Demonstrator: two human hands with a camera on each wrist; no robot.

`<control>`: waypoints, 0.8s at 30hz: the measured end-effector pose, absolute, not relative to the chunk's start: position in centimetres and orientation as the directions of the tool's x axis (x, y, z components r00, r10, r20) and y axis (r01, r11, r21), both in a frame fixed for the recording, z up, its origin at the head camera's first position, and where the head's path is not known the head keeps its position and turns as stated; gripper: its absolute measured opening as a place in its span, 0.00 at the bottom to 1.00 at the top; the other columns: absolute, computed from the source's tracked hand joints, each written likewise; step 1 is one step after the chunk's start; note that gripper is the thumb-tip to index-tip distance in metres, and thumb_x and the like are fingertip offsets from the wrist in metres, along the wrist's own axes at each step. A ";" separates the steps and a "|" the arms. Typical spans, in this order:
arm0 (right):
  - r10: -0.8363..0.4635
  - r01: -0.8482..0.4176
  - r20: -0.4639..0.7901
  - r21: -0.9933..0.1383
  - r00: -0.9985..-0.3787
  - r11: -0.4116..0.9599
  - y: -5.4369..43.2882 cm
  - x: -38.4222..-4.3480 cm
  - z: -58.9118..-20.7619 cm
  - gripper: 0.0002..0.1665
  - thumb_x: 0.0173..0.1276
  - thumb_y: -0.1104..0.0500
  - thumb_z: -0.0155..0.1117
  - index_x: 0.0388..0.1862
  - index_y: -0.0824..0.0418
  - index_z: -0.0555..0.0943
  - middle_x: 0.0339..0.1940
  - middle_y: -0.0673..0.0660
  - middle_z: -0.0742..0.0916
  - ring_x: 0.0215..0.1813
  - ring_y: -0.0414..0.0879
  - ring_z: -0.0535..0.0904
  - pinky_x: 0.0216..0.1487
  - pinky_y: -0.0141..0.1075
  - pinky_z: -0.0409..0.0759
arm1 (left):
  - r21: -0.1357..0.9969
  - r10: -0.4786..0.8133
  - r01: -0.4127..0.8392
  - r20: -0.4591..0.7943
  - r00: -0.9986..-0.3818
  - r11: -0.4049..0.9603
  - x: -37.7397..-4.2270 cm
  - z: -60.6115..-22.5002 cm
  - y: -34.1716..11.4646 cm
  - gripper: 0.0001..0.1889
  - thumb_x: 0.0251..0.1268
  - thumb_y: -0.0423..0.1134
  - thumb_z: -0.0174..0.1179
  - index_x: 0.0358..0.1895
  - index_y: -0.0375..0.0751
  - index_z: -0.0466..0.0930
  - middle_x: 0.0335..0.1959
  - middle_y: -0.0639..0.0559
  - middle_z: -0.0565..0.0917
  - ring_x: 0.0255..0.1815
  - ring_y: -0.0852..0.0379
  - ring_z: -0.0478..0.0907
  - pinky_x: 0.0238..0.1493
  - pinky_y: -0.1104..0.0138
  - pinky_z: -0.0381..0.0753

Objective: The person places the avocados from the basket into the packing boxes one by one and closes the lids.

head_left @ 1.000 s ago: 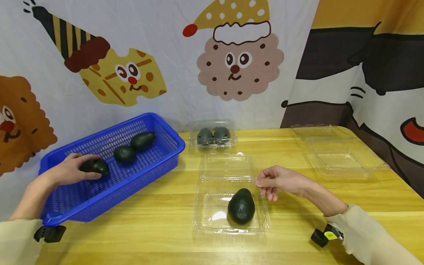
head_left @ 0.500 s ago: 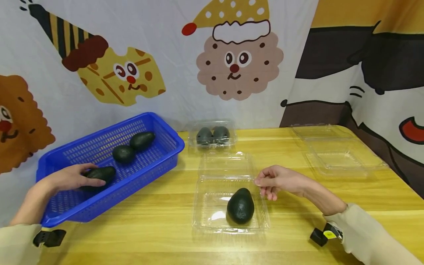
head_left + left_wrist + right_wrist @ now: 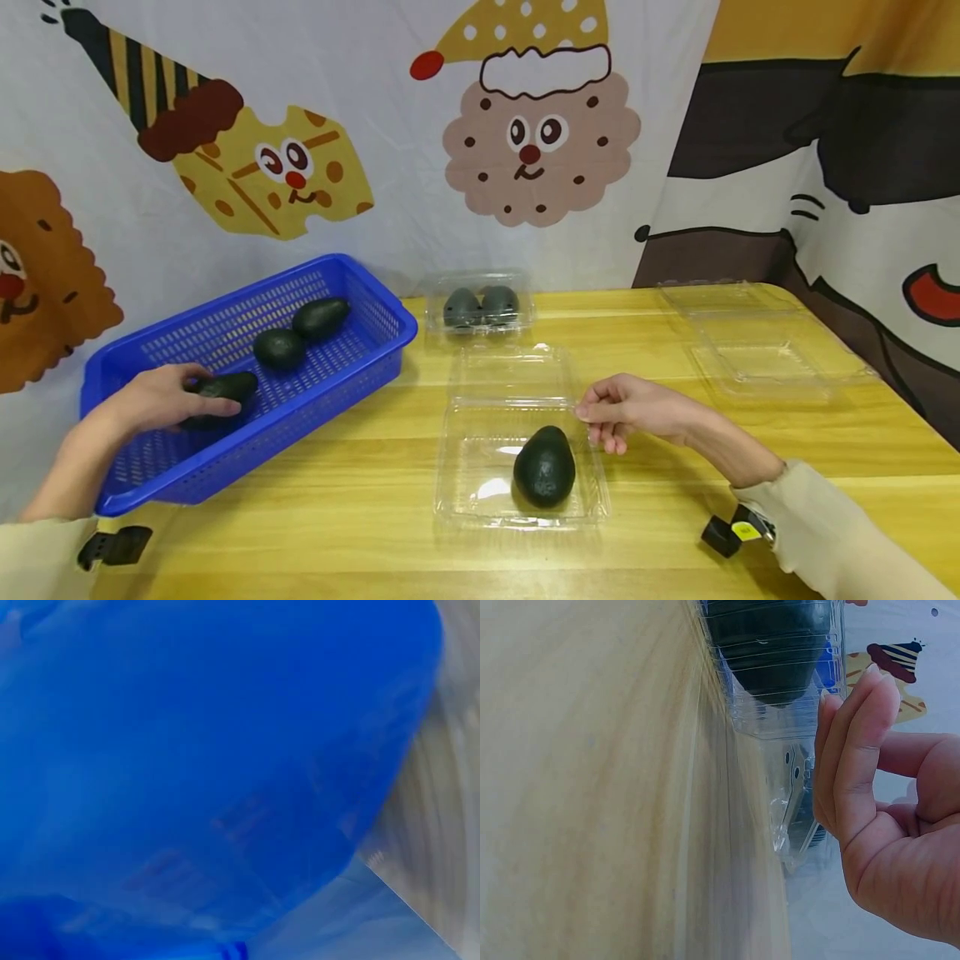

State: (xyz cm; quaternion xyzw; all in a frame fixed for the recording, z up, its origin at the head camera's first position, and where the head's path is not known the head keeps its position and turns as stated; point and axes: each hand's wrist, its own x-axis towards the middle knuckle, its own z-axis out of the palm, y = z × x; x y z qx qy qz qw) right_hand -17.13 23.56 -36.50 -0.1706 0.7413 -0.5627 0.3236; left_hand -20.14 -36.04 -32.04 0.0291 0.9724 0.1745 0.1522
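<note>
In the head view my left hand (image 3: 163, 398) reaches into the blue basket (image 3: 300, 427). Its fingers and thumb grip a dark green avocado (image 3: 232, 387), partly hidden by the hand. Two more avocados (image 3: 280, 350) lie farther back in that basket. An opened clear plastic clamshell container (image 3: 468, 500) is in front of me, with one avocado (image 3: 545, 468) in the right half of its base. My right hand (image 3: 637, 410) pinches the container's right edge near the hinge. The right wrist view shows that hand's curled fingers (image 3: 855, 757) beside the clear wall.
Behind the opened container stands a closed clear container (image 3: 480, 304) with two avocados inside. More opened clear containers (image 3: 772, 358) lie at the right back. A printed cloth (image 3: 405, 167) hangs behind the wooden table (image 3: 337, 533). The left wrist view is mostly blurred blue basket wall.
My left hand has shifted slightly right in the basket, and the avocado under it has turned, its narrow end now pointing right. My right hand stays at the container's edge.
</note>
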 end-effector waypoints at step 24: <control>-0.615 0.103 -0.280 -0.946 -0.737 0.308 23.5 -17.1 -36.6 0.21 0.77 0.57 0.60 0.46 0.79 0.74 0.30 0.61 0.85 0.24 0.41 0.79 0.26 0.29 0.81 | 0.432 0.005 -0.071 -0.173 -0.985 0.899 -18.3 -29.7 -30.5 0.55 0.66 0.67 0.60 0.68 0.12 0.54 0.51 0.15 0.73 0.32 0.44 0.86 0.33 0.53 0.85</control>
